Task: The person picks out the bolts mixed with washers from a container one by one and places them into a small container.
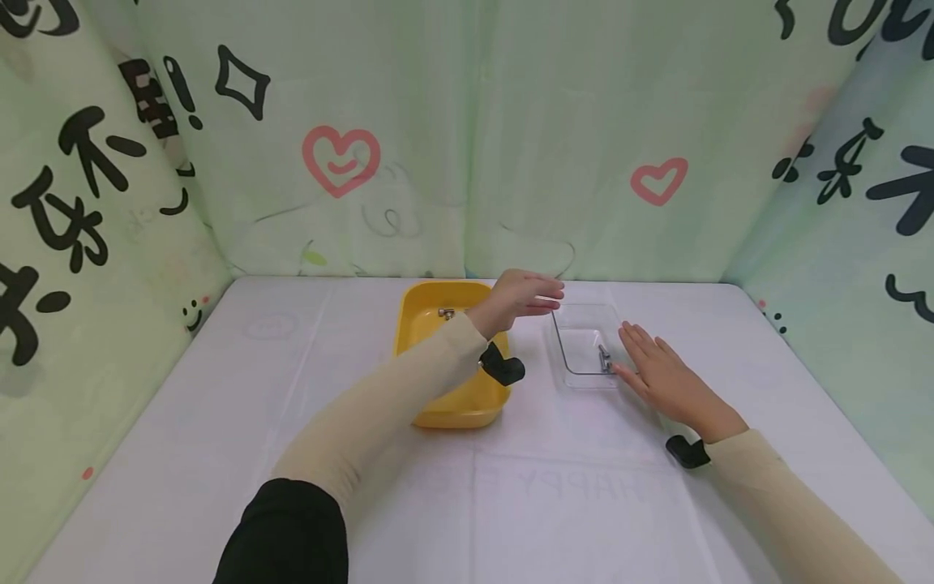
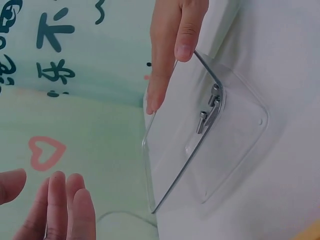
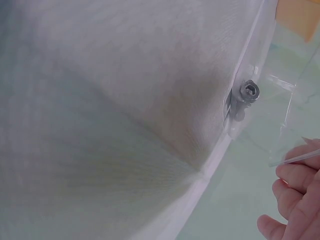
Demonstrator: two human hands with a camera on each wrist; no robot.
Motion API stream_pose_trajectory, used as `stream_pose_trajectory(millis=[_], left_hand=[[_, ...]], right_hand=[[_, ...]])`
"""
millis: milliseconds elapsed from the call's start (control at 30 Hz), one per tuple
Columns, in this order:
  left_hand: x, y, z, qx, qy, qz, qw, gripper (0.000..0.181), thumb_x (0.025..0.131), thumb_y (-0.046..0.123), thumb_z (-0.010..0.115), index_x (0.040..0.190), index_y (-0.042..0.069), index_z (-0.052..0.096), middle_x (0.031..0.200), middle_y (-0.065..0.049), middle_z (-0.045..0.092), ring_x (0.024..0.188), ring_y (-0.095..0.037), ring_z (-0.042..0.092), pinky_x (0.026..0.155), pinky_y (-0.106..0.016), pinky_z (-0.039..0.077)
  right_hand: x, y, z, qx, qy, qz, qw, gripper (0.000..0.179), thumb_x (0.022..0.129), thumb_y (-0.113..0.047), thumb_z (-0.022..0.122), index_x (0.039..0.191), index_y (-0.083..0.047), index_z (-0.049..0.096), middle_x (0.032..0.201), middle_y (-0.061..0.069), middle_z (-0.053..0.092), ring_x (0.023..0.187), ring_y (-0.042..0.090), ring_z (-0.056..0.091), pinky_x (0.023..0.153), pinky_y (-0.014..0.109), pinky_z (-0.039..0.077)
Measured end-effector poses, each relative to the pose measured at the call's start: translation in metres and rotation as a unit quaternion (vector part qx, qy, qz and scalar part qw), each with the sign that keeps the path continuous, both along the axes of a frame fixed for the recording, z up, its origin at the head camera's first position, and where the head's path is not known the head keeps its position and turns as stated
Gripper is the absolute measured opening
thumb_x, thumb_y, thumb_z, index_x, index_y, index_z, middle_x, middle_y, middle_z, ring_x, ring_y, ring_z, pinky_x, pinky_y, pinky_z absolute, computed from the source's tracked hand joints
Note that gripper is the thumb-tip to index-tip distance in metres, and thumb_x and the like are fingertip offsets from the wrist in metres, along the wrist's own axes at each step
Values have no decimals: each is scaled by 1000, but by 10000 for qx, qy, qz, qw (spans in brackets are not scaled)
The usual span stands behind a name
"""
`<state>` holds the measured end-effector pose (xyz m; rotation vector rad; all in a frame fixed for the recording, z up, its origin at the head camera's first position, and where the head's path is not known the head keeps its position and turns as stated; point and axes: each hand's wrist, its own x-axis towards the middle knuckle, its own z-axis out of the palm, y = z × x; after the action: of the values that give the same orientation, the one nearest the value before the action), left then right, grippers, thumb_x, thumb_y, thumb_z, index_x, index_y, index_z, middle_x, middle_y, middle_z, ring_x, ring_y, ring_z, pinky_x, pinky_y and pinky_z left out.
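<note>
clear tray (image 1: 580, 349) holds metal screws (image 2: 201, 121), right fingers (image 1: 636, 346) just beside it.

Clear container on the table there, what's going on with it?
Someone has both bare hands around the clear container. The right hand is at its right side, fingers fairly straight. The left hand is raised near its far left corner, holding nothing, with that forearm crossing over the yellow tray. Metal screws lie in the container, and small metal hardware lies in the tray.

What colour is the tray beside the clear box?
Yellow, a warm, slightly orangey one. The tray shows best in the head view.
</note>
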<state>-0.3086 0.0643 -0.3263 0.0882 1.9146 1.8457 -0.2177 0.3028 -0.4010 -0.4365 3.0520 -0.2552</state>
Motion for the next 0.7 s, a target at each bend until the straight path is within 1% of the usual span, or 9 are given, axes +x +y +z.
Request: stream_pose_trajectory(millis=[100,233,300,333,367,400,500,633,700], left_hand=[[1,-8,1,-158,52,-30,9999,32,90,16,63,118,0,63,116,-15,67,105,-26,66,94,-31,53],[1,-19,2,-122,81,41,9999,31,90,15,63,117,0,63,117,-16,66,106,-26,66,92,-31,54],[1,-24,2,-99,61,102,9999,31,90,15,63,117,0,63,118,-16,66,107,-26,65,96,-32,52],[1,-26,2,-153,20,147,9998,31,90,17,63,117,2,64,118,-15,66,107,-26,65,102,-36,47],[0,-29,2,-212,26,167,9996,31,90,18,63,117,2,64,118,-14,67,107,-25,65,104,-37,46],[0,-32,2,-268,-12,205,9994,31,90,19,63,117,3,64,117,-13,67,108,-25,65,109,-42,41],[-1,-40,-1,-450,-35,266,9986,32,91,21,63,119,5,63,118,-10,67,108,-23,65,110,-44,39],[-4,-50,-5,-401,-15,332,9986,35,91,19,62,122,2,60,122,-13,64,109,-24,63,99,-31,50],[-5,-55,-7,-374,-39,377,9986,36,91,18,62,123,1,59,123,-14,63,110,-25,63,98,-30,50]], right_hand=[[1,0,1,-15,19,63,10000,72,98,-37,45,147,6,14,153,28,16,143,42,13,115,61,13],[2,0,1,-30,43,98,9999,71,98,-36,44,147,6,14,153,28,17,143,42,13,115,60,13],[3,-1,1,-39,40,83,10000,72,99,-37,44,147,6,14,153,28,17,143,42,13,115,60,13],[3,-1,1,-38,41,75,10000,72,99,-37,44,147,6,14,153,28,17,143,42,13,115,60,13],[3,-1,1,-37,36,67,10000,72,99,-37,44,147,6,14,153,28,17,143,42,13,115,60,13],[3,-1,1,-33,30,69,10000,72,99,-37,43,147,6,14,153,28,17,143,42,13,115,60,13],[3,-1,1,-13,19,65,10000,72,99,-37,44,147,7,14,153,28,17,143,42,13,115,60,13],[2,0,1,15,-8,51,10000,72,99,-38,43,147,6,14,153,28,16,143,42,13,116,60,13],[1,-1,2,25,-14,50,10000,72,99,-38,43,148,6,13,153,28,16,143,41,12,116,60,12]])
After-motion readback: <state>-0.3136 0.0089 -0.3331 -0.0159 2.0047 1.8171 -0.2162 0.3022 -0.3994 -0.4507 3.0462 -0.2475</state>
